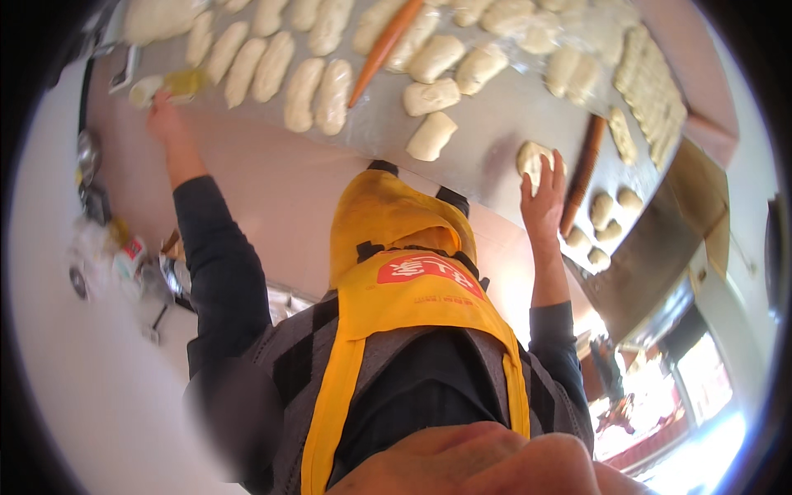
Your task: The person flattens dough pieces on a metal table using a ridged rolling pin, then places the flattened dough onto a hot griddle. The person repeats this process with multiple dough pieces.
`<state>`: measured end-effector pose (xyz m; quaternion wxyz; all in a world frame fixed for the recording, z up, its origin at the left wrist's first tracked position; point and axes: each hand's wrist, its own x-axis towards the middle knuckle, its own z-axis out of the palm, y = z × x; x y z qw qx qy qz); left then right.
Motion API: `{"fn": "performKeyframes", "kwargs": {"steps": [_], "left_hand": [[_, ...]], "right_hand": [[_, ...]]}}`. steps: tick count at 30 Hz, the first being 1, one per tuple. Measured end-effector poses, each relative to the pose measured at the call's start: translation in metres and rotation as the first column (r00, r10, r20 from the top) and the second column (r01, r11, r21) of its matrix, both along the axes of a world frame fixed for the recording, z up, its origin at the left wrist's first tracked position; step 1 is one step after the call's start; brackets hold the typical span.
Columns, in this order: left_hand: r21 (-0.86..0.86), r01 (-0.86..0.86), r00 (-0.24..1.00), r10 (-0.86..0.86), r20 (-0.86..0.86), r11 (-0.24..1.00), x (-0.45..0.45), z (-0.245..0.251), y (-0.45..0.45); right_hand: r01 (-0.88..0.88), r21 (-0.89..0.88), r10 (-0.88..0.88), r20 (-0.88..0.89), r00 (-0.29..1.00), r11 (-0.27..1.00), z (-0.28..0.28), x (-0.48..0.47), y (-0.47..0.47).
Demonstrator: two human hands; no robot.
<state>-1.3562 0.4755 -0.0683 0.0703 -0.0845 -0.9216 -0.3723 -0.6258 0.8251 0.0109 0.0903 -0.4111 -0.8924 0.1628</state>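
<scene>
On the left end of the metal worktable [383,133], my left hand [164,117] reaches to a pale round object [145,91] and a clear container of yellow liquid [184,83]. Blur hides whether its fingers grip either one. Over at the right, my right hand [544,192] has its fingers spread, with the tips at a flattened piece of dough [532,158] lying on the table. A dark ridged rolling pin [583,176] lies just right of that hand.
Several long dough pieces [272,67] lie along the left half, some under plastic film. A tapered wooden rolling pin [383,52] rests among them. Shorter dough blocks [432,97] sit mid-table. Small dough balls [601,210] and a scored dough sheet [646,93] are at the right.
</scene>
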Motion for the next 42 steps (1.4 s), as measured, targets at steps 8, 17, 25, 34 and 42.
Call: {"fn": "performKeyframes", "kwargs": {"steps": [8,17,25,34,42], "left_hand": [[0.389,-0.078,0.974,-0.013,0.226,0.918,0.087,0.067,0.055],[0.659,0.288,0.635,-0.654,0.412,0.695,0.412,0.131,0.16],[0.267,0.955,0.193,-0.956,-0.223,0.131,0.652,0.16,0.236],[0.172,0.979,0.087,-0.985,0.148,0.112,0.609,0.091,0.204],[0.086,0.978,0.145,-0.921,0.36,0.188,0.54,0.077,0.163]], "right_hand": [[0.081,-0.132,-0.105,-0.192,0.976,0.988,0.06,-0.047,-0.052],[-0.337,-0.485,-0.042,-0.616,0.787,0.807,0.087,-0.112,-0.098],[0.261,-0.878,-0.823,-0.219,0.524,0.4,0.059,0.052,-0.086],[0.302,-0.95,-0.788,0.122,0.603,0.084,0.063,0.144,-0.065],[0.185,-0.975,-0.808,0.012,0.589,0.12,0.069,0.14,-0.063]]}}
